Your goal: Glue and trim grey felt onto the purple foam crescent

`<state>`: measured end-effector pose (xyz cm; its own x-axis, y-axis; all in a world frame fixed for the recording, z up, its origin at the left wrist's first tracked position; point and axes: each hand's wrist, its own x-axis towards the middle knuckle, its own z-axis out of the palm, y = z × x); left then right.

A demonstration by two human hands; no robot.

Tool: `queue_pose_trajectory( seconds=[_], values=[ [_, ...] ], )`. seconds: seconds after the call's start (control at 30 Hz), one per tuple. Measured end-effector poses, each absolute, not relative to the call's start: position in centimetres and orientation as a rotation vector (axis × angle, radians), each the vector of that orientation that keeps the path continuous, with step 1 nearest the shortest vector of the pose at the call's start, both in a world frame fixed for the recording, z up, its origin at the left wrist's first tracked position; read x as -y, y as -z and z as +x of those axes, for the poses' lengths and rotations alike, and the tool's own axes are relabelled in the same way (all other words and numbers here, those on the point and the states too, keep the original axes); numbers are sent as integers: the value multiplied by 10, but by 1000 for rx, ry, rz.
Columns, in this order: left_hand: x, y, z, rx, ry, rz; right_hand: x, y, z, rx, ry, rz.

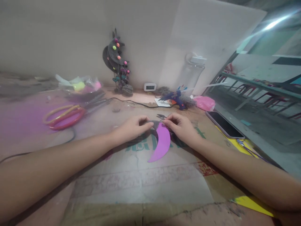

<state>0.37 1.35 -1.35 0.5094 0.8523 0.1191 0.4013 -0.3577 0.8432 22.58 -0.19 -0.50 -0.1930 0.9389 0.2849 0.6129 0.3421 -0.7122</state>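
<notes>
A purple crescent-shaped piece hangs above the board, its tip pointing down to the left. My right hand pinches its upper end between thumb and fingers. On the other side, my left hand is closed, thumb against fingers, on a dark grey piece that meets the crescent's top. Whether the two pieces are joined is hard to make out. Just beyond the fingertips lie small metal snips, partly hidden by my right hand.
Red-and-yellow-handled scissors lie left, near a plastic bag. A blue glue gun, small clock and clear bottle stand behind. A decorated grey crescent ornament is at the wall; a phone lies right.
</notes>
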Motion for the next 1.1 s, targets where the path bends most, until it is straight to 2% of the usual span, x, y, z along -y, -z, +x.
queue_pose_trajectory(
  seconds=[0.33, 0.67, 0.87, 0.97, 1.1],
  values=[
    [-11, 10, 4, -1024, -714, 2015, 7, 1, 220, 1961, -875, -1271],
    [-6, 5, 4, -1036, -660, 2134, 9, -1, 213, 2114, -683, -1302],
    [-9, 7, 4, -1033, -658, 2036, 10, 1, 218, 2038, -778, -1216],
    [-10, 9, 3, -1000, -659, 1978, 7, -4, 226, 1902, -640, -1217],
    [-9, 8, 2, -964, -611, 1995, -10, -7, 243, 1909, -219, -1213]
  ],
)
